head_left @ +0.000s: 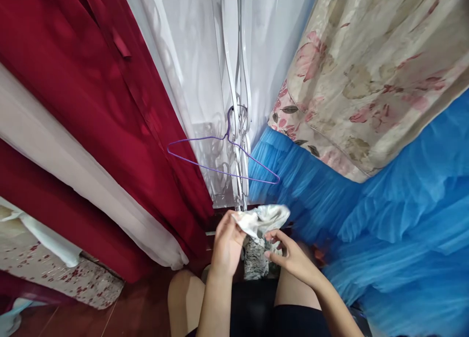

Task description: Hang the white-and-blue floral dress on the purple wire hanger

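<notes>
My left hand is closed on the edge of a small white cloth, which looks like a thin garment with faint markings; its exact kind is unclear. The cloth spreads to the right of the fingers, slightly blurred at its far end. Just below it, my right hand has thumb and fingers curved apart, with nothing plainly between them. Beyond both hands, a bare purple clothes hanger hangs by its hook from a white strap-like stand. Under the cloth, a grey-and-white patterned fabric shows between my knees.
Red drapes hang on the left beside a white curtain. Blue ruffled tulle and a floral fabric fill the right side. A box with red speckles sits on the tiled floor at lower left.
</notes>
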The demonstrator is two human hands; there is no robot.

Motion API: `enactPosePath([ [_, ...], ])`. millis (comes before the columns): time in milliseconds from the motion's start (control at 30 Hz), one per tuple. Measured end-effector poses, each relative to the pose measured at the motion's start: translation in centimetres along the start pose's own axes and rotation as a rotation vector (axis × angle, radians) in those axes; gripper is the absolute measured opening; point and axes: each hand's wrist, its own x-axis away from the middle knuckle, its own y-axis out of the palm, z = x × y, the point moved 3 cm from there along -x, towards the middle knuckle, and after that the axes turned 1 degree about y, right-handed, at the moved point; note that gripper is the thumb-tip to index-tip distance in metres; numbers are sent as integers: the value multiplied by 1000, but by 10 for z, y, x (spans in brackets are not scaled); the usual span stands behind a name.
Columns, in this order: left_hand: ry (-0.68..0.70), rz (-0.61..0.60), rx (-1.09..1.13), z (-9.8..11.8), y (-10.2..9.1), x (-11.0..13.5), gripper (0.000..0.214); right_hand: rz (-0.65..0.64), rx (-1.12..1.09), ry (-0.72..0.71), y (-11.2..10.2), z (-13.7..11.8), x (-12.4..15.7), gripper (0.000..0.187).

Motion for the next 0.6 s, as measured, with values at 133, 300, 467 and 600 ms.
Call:
enactPosePath([
  [133,85,-308,-464,-8,50,22,15,-64,-148,-111,9,-37,1,43],
  [300,263,-267,-922,-6,42,20,17,-138,-299,-68,7,-54,0,37],
  [467,-284,-473,-937,-35,-8,30,47,-253,-319,-7,-17,-53,13,29],
  [600,-436,-601,-1138,-56,-37,52,33,-290,-358,84,-52,-55,16,25],
])
